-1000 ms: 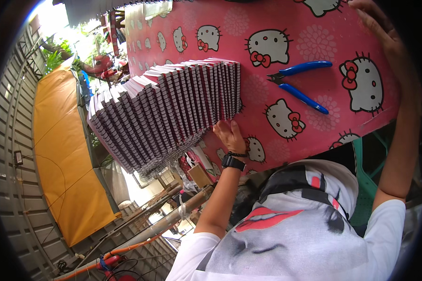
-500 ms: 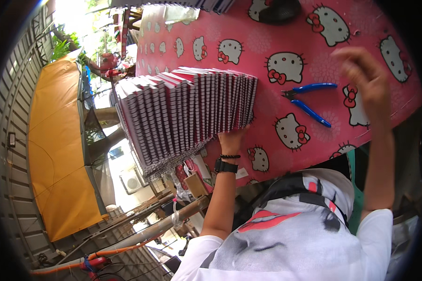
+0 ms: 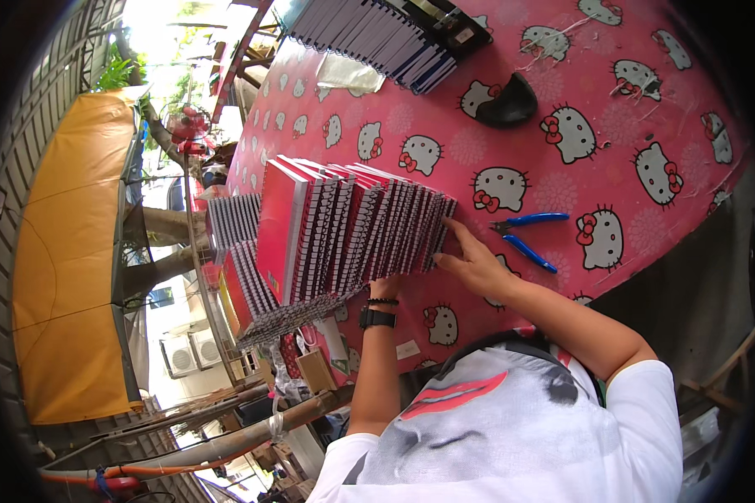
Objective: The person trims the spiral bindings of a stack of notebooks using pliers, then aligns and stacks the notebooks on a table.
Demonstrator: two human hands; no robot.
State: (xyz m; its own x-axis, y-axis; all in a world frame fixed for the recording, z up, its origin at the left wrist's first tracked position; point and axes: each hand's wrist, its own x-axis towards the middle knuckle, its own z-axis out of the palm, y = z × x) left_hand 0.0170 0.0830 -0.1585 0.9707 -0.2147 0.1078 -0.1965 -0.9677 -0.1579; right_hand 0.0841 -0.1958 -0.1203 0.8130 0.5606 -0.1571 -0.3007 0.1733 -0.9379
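Note:
A row of red-covered, spiral-bound notebooks (image 3: 348, 226) stands tilted on the left part of the table, bindings facing me. My left hand (image 3: 386, 287) is at the near underside of the row; its fingers are hidden by the notebooks. At the row's right end is my right hand (image 3: 482, 267), thumb and forefinger apart, the tips touching the last notebook. Blue-handled cutting pliers (image 3: 535, 220) lie spread on the table just right of that hand.
A pink table cover (image 3: 445, 176) with cat-face prints lies under everything. More spiral notebooks (image 3: 236, 220) are stacked at the left. Dark-blue bound notebooks (image 3: 369, 38) sit at the far edge, near a black rounded object (image 3: 509, 102). A wooden block (image 3: 316, 370) is by the near-left edge.
My right hand has come from the right, above the table, to the row's right end. The first notebook's red cover now shows. My view has shifted, showing more of the table's far side.

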